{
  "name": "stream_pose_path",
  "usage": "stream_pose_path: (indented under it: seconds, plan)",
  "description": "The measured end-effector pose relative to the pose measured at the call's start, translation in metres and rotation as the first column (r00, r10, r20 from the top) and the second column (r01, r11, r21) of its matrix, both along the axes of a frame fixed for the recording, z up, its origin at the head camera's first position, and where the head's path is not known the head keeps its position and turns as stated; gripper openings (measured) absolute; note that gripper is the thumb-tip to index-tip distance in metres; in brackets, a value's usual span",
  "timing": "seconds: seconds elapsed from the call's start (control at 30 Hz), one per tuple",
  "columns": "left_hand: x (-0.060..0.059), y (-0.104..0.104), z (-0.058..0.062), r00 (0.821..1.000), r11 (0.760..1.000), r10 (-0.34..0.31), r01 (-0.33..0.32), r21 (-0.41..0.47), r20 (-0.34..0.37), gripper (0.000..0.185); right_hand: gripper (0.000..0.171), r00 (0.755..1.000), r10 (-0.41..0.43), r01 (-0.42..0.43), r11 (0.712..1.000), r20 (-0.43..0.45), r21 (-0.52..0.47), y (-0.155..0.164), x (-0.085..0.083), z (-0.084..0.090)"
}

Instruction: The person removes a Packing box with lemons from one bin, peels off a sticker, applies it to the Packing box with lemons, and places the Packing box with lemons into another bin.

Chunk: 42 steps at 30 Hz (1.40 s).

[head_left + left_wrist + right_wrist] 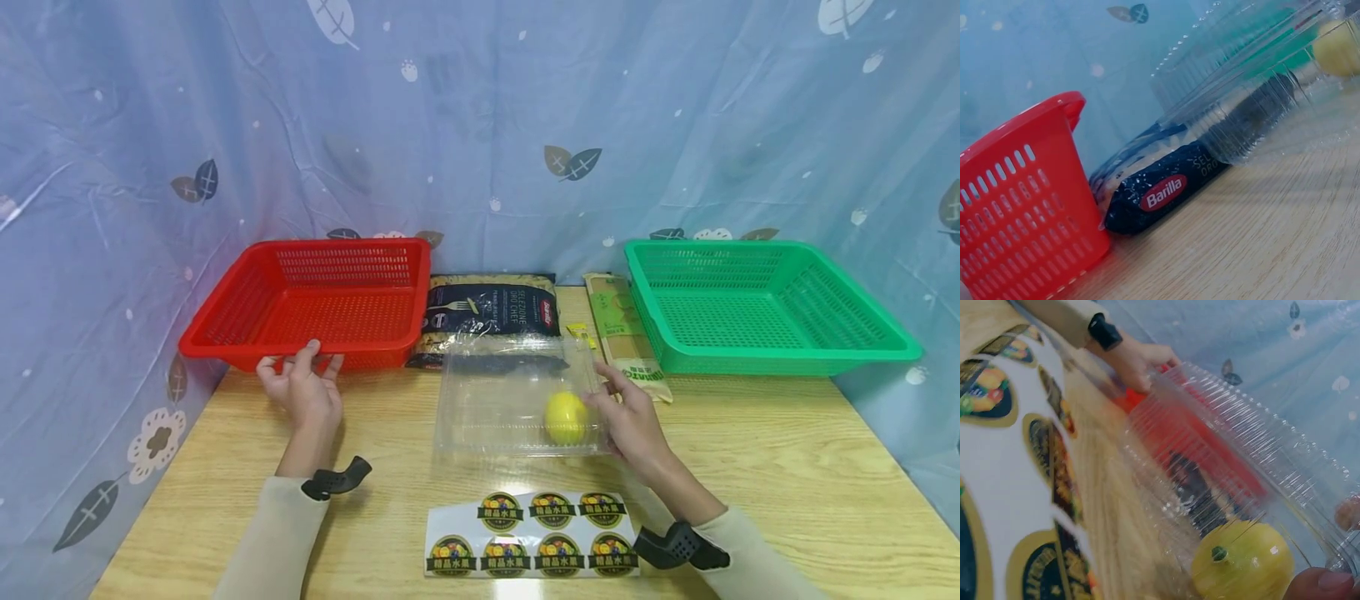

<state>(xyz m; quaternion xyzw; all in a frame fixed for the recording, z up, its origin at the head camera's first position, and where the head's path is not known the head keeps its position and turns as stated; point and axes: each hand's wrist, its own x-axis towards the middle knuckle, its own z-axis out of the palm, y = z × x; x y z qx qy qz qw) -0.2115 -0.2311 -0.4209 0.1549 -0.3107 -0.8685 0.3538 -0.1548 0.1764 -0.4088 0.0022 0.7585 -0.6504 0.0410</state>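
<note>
A clear plastic clamshell box point(510, 392) stands at the table's middle with its lid partly raised. A yellow lemon point(566, 417) lies inside at the right end, also plain in the right wrist view as the lemon point(1244, 562). My right hand point(611, 400) pinches the box's right edge; its thumb point(1325, 584) presses the plastic beside the lemon. My left hand point(303, 375) holds the front rim of the red basket point(315, 304) at the back left. In the left wrist view the red basket point(1016, 206) fills the left side, with no fingers showing.
A green basket point(757, 304) stands at the back right. A dark Barilla pasta bag point(491, 310) and a beige noodle packet point(626, 333) lie between the baskets, behind the box. A sheet of round stickers point(532, 533) lies near the front edge. Blue cloth hangs on three sides.
</note>
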Motion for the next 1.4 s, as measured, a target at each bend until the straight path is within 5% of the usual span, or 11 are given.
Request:
stream_pose_path:
  seconds: [0.43,0.63,0.8,1.0,1.1,1.23,1.33,1.4]
  plan:
    - [0.002,0.0,0.001,0.999,0.999,-0.043,0.043,0.0,0.014,0.052,0.063,0.999,0.029,-0.031,0.995,0.025,0.091,0.006,0.004,-0.005]
    - [0.006,0.004,0.003,0.994,0.997,-0.069,0.07,-0.011,0.086,0.046,0.072,0.997,0.057,-0.063,0.988,0.05,0.14,0.014,0.001,-0.001]
    - [0.016,0.013,0.006,0.959,0.991,-0.122,0.132,-0.023,0.257,0.03,0.079,0.999,0.038,-0.038,0.972,0.006,0.234,0.023,0.0,0.004]
    - [0.029,0.023,0.009,0.91,0.954,-0.203,0.266,-0.136,0.361,0.003,0.069,0.982,-0.069,0.13,0.923,-0.177,0.361,0.028,0.005,0.008]
    - [0.038,0.027,0.013,0.873,0.906,-0.241,0.359,-0.225,0.424,0.006,0.061,0.951,-0.1,0.209,0.905,-0.291,0.371,0.025,0.009,0.01]
    - [0.051,0.035,0.018,0.82,0.791,-0.275,0.49,-0.367,0.501,0.007,0.048,0.882,-0.097,0.254,0.922,-0.46,0.291,0.02,0.017,0.014]
    - [0.062,0.045,0.022,0.82,0.658,-0.264,0.538,-0.527,0.508,0.007,0.041,0.812,-0.025,0.155,0.972,-0.583,0.174,0.014,0.024,0.016]
    - [0.069,0.054,0.026,0.845,0.53,-0.232,0.525,-0.666,0.481,0.009,0.036,0.764,0.068,0.017,0.992,-0.641,0.126,0.009,0.028,0.017]
